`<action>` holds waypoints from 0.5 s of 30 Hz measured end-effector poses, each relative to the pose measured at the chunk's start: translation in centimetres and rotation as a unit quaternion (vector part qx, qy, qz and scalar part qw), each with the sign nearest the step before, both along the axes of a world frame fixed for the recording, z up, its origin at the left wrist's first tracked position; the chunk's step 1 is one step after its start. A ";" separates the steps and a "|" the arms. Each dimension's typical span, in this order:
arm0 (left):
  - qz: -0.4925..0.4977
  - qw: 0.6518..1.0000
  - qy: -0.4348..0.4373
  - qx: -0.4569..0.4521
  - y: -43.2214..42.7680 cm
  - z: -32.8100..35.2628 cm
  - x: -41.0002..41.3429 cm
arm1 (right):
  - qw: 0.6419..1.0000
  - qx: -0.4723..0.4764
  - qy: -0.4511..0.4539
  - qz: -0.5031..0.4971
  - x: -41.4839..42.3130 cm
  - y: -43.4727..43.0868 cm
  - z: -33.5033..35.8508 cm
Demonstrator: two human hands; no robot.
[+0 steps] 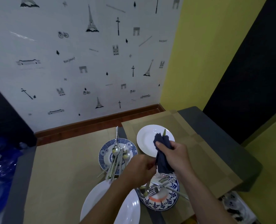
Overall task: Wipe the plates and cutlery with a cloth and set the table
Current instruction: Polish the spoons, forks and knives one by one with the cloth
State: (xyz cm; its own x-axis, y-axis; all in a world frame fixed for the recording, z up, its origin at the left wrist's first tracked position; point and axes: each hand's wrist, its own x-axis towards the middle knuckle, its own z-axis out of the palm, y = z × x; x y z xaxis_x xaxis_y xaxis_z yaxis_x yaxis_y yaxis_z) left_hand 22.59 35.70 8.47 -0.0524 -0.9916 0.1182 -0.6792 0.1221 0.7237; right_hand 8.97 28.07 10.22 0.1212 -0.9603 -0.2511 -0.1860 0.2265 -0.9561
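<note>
– Right hand (174, 154): what is it doing?
– It grips a dark blue cloth (164, 160), bunched around 1 piece of cutlery. Only a greenish tip (164, 131) pokes out on top. Left hand (140, 168) curls its fingers at the cloth's lower end and seems to pinch it. What lies inside is hidden.
– And the table, nearest first?
– Closest, under the left forearm, sits a near white plate (93, 198). Just right of it, a near patterned plate (159, 206) carries forks (155, 189) and other pieces. Beyond, a far patterned plate (105, 152) is piled with spoons (116, 150) and more cutlery. Farthest, a far white plate (145, 139) lies bare on a tan placemat (198, 151).
– How far along is the job?
– Early to middle, I judge. Cutlery wiping is under way, 2 heaps wait, and no place is laid with cutlery beside a plate.
</note>
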 end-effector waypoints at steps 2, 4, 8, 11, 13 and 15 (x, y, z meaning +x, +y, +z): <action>0.023 0.998 -0.057 -0.023 -0.5 -0.2 0.0 | 1.000 -0.002 0.000 -0.002 0.3 0.0 -0.3; 0.044 0.998 -0.050 -0.015 -0.7 -0.4 0.0 | 1.000 0.012 0.005 -0.017 0.2 -0.1 -0.4; 0.068 0.993 0.090 0.038 0.0 -0.2 -0.3 | 0.997 0.013 -0.034 -0.068 -0.3 -0.7 0.5; 0.056 0.990 0.120 0.039 0.5 0.3 -0.6 | 0.989 0.016 -0.105 -0.102 -0.8 -1.0 2.0; 0.055 0.989 0.133 0.030 0.5 0.7 -0.7 | 0.990 0.045 -0.117 -0.072 -0.8 -0.7 2.4; 0.070 0.986 0.149 0.026 0.3 0.9 -0.8 | 0.991 0.093 -0.095 -0.003 -0.8 0.0 2.3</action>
State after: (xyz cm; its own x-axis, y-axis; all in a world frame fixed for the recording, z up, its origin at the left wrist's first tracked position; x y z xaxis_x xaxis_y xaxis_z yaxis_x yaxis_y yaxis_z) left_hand 21.84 35.96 9.41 0.1157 -0.9916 0.0571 -0.4427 0.0000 0.8967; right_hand 8.15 28.08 12.56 0.1768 -0.9004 -0.3976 -0.0050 0.4031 -0.9151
